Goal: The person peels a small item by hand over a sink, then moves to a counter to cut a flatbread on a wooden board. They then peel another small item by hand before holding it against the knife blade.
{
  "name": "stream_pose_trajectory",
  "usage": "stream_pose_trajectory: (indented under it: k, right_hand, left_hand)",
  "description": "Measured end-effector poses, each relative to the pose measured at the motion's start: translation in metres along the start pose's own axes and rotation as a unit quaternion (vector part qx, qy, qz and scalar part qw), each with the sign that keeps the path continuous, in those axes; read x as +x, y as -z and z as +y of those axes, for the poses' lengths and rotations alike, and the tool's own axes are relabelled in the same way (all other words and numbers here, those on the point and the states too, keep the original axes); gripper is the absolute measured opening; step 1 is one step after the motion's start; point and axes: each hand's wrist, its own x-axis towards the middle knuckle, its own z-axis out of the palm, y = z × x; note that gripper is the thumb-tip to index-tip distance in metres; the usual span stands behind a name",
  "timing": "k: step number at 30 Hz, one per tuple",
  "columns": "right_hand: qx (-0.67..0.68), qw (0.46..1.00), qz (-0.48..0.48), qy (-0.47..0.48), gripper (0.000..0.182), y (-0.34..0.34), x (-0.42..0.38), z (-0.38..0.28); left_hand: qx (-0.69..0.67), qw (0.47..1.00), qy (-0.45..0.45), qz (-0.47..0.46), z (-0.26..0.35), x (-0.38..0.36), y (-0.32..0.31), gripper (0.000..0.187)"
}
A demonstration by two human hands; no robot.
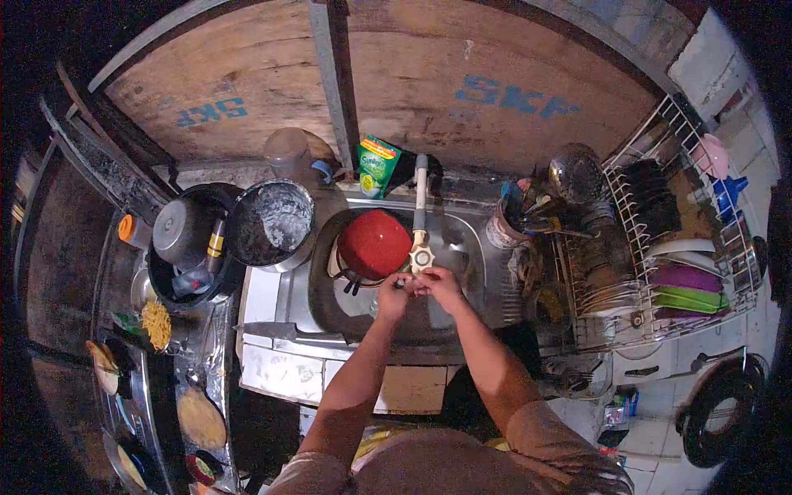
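My left hand (394, 297) and my right hand (440, 289) meet over the steel sink (478, 307), just below the tap (421, 257) with its cream, star-shaped knob. The fingers of both hands are pinched together around something small that I cannot make out. Left of the tap, a red bowl (375, 243) sits in the sink on top of other dishes, with dark handles poking out beneath it. A large knife (289, 332) lies along the sink's front left edge, near my left forearm.
A dark pan (272, 221) and a black basin (177, 289) with a pot stand left. Behind the sink is a green pouch (378, 167). On the right are a utensil container (501, 228) and a wire dish rack (615, 330) with plates. Yellow food (156, 325) lies far left.
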Motion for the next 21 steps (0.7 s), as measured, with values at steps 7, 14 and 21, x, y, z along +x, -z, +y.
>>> stream_pose_trajectory:
  k: [7, 14, 21]
  right_hand:
    - [0.114, 0.993, 0.034, -0.017, 0.021, 0.006, -0.009, -0.002]
    - [0.105, 0.993, 0.040, -0.019, 0.015, -0.003, -0.007, -0.003]
    - [-0.093, 0.978, 0.173, 0.074, 0.015, -0.003, 0.025, 0.033]
  left_hand:
    - [0.195, 0.975, -0.107, -0.004, -0.005, 0.013, 0.001, 0.012]
    - [0.025, 0.998, 0.052, -0.004, -0.004, 0.017, 0.000, 0.014]
    - [-0.258, 0.958, 0.116, -0.039, -0.017, 0.025, -0.007, 0.020]
